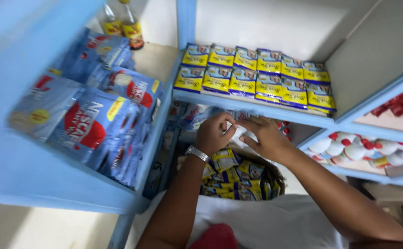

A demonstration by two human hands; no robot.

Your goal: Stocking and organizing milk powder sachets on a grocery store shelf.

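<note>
Both hands meet just under the front edge of the blue shelf (252,107). Fingertips of the left hand (214,133) are pinched together on the edge of a small white packet (244,133), and the right hand (267,137) lies flat-fingered against the same packet from the other side, its index finger stretched toward the left thumb. Motion blur hides most of the packet, so what kind it is cannot be told; it sits between the two hands, right at the fingertips, not down in the palm. A metal wristwatch (197,152) circles the left wrist.

Directly below the hands sits an open box (277,177) filled with small yellow-and-blue sachets (236,177), lying loose and overlapping. Below that, a white cloth (275,221) covers the person's lap, with a bit of red fabric (215,237) at the bottom edge.

Above the hands, the blue shelf carries two neat rows of yellow-and-blue packs (257,76), standing side by side. To the left, a separate compartment holds large blue pouches (95,122) with red markings, leaning in a stack, and two bottles of brown liquid (123,23) stand behind them. To the right, a lower compartment holds white bottles with red caps (363,148) lying on their sides, and red packets (402,103) show above them.
</note>
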